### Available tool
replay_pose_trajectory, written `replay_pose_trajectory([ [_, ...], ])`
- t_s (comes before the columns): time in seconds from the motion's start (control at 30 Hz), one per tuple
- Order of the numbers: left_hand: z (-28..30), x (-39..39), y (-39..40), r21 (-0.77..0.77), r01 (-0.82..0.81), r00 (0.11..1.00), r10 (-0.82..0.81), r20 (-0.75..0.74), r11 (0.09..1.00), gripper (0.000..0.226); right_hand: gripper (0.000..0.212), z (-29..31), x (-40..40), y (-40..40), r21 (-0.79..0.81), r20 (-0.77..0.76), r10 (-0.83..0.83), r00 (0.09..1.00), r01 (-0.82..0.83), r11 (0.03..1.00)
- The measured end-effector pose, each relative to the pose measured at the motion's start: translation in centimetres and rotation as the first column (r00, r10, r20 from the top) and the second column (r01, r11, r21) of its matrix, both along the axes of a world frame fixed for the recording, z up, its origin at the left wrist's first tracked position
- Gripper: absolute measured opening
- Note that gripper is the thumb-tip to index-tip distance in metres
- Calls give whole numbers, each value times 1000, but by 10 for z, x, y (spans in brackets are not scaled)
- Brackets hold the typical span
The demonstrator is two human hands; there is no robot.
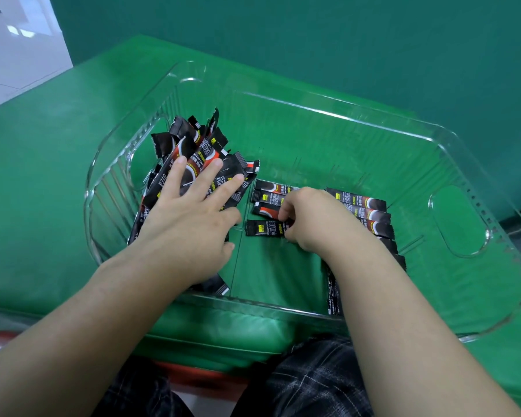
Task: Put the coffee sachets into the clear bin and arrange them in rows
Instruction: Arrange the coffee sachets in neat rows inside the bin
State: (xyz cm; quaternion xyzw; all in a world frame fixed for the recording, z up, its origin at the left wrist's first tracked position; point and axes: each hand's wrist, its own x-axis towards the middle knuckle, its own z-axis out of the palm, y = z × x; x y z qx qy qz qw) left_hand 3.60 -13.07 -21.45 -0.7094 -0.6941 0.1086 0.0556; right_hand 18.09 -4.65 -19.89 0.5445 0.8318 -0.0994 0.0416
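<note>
Resting on a green tabletop (57,182), a clear bin (337,115) holds every coffee sachet in view. The bin sits toward the near edge of the tabletop, its long side running left to right.

Left hand (193,218): it lies flat on a loose pile of sachets (193,145) at the left end of the bin. The fingers (175,173) are straight and spread apart, pressing down on the pile. The sachets in this pile overlap at mixed angles, and several lean against the bin's left wall.

Right hand (310,218): it sits near the middle of the bin floor. Its fingers are curled and pinch one end of a single sachet (262,227), which lies flat and roughly parallel to the near edge.

A row of sachets (364,212) lies side by side just beyond and to the right of the right hand, partly hidden by the hand and forearm. Further sachets (269,194) lie flat just beyond the pinched one, stacked closely in the same direction.

The right end of the bin floor shows bare green through the plastic.

A dark plaid garment (307,380) is visible below the near edge of the tabletop.
</note>
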Motion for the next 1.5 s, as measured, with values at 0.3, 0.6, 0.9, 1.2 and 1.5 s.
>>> replay_pose_trajectory([
  [0.3,1,0,0,-16,-3,1000,3,-13,1000,50,39,0,-7,1,-43,5,32,999,-32,999],
  [0.6,1,0,0,-20,-5,1000,5,-18,1000,50,49,2,-6,3,-84,-35,43,998,-46,995],
  [0.9,-1,0,0,-10,-1,1000,0,-30,1000,50,33,3,-2,2,-20,-99,90,991,-93,995],
  [1.2,-2,-1,0,5,5,999,-4,-35,1000,51,17,2,-5,-1,-67,-32,73,997,-75,995],
  [1.5,-2,0,1,12,12,999,-12,-49,1000,51,20,1,-1,0,-59,34,2,999,0,998],
])
